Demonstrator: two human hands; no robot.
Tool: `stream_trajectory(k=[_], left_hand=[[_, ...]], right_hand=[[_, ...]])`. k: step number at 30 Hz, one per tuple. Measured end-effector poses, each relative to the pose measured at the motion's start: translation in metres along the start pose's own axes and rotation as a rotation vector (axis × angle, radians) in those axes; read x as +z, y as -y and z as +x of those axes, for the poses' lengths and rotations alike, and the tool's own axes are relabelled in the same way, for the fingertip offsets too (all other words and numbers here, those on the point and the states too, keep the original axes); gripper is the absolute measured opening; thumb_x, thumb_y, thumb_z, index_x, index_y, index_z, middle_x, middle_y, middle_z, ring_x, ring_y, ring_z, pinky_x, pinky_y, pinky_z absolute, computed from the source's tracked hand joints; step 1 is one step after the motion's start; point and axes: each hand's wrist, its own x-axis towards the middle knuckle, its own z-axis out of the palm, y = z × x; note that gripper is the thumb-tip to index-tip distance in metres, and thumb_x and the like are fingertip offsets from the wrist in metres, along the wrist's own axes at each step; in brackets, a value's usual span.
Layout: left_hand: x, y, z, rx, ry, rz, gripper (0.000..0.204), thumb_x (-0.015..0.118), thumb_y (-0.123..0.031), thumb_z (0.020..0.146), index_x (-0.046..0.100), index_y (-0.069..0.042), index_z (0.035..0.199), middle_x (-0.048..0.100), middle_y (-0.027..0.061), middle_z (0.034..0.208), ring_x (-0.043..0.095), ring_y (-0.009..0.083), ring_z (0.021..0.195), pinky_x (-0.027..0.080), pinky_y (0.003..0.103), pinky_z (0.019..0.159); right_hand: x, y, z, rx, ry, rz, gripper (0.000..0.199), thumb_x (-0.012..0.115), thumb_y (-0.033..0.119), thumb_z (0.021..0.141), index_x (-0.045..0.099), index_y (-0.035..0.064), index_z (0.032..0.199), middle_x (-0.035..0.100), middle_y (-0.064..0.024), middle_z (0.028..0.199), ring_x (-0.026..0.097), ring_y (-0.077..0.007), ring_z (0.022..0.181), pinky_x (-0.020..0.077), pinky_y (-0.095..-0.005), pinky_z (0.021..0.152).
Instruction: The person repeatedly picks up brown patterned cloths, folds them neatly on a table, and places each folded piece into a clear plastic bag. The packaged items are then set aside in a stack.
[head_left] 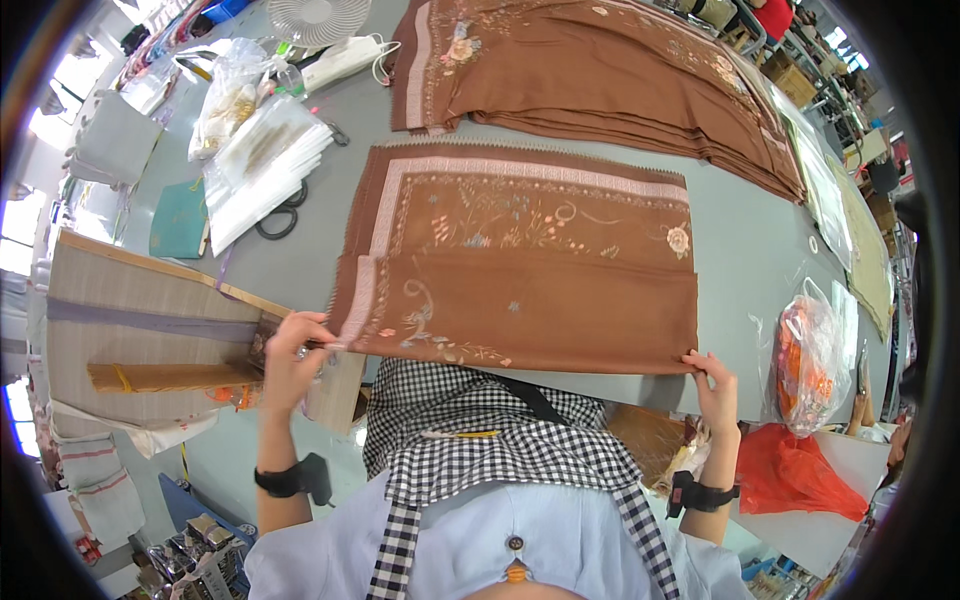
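A brown patterned cloth (pixel 520 310), printed with flowers and a pink border, lies partly folded on the grey table in front of me. Its near flap is doubled over, so the far part shows its floral print beyond the fold. At the near left corner my left hand (pixel 292 355) pinches the cloth's edge between thumb and fingers. My right hand (pixel 714 388) grips the near right corner, fingers bent over the edge. Between the hands the near edge runs almost straight along the table's front.
A stack of similar brown cloths (pixel 600 80) lies at the far side. Clear plastic bags (pixel 262 160), black-handled scissors (pixel 282 215) and a teal booklet (pixel 178 218) are at left. A bag of orange items (pixel 806 355) sits at right. An open wooden drawer (pixel 150 310) juts out left.
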Motion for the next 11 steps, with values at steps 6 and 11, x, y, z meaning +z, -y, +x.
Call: stream_trajectory(k=[6,11], left_hand=[[-0.01,0.001,0.08,-0.27,-0.349,-0.434,0.023,0.052,-0.009,0.096,0.057,-0.002,0.117,0.061,0.0005,0.085,0.052,0.0064,0.084,0.044,0.024,0.075],[0.038,0.033,0.183,-0.061,-0.563,0.001,0.023,0.05,-0.014,0.098,0.057,-0.006,0.119,0.066,0.0111,0.1,0.058,0.0215,0.081,0.045,0.029,0.08]], right_hand=[[-0.01,0.005,0.056,0.149,-0.569,0.412,0.02,0.054,0.011,0.097,0.064,-0.0056,0.096,0.068,-0.0089,0.092,0.059,-0.0119,0.084,0.0467,-0.0277,0.08],[0.016,-0.001,0.182,0.15,-0.719,0.186,0.034,0.053,0.026,0.098,0.064,-0.0059,0.103,0.068,-0.0134,0.093,0.058,-0.0231,0.08,0.0451,-0.0319,0.079]])
